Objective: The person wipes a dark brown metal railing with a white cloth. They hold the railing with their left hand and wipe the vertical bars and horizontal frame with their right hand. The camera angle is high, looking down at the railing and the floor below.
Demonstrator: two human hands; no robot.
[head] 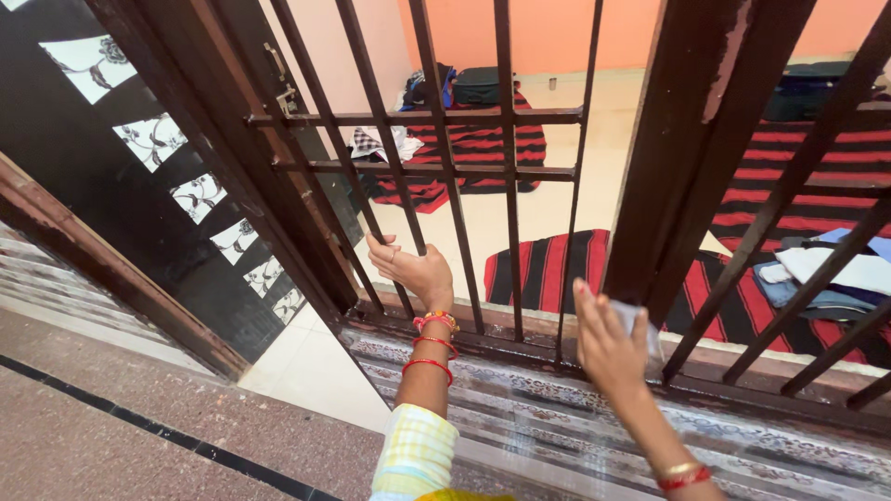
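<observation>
At about six o'clock in the view, nearest the camera, a pale yellow checked sleeve is covering the left forearm, which is wearing red and gold bangles at the wrist. Above it, toward eleven o'clock from the sleeve, the left hand is closing its fingers around one slanted bar of the brown metal grille, gripping it low down near the bottom rail. At about four o'clock the right forearm is rising from the lower edge, also wearing a red and gold bangle, and the right hand is pressing a small pale cloth against the thick upright post of the grille, fingers spread flat over the cloth rather than curled. Under both hands a patterned stone sill is running from six to three o'clock, and at eight o'clock a speckled floor with a black stripe is lying below it. At ten o'clock a black door with white flowered tiles is standing open beside the grille. Past the bars, at one to three o'clock, red-and-black striped bedding is lying on a pale floor with folded clothes on it, and at twelve o'clock dark bags are sitting against an orange wall.
</observation>
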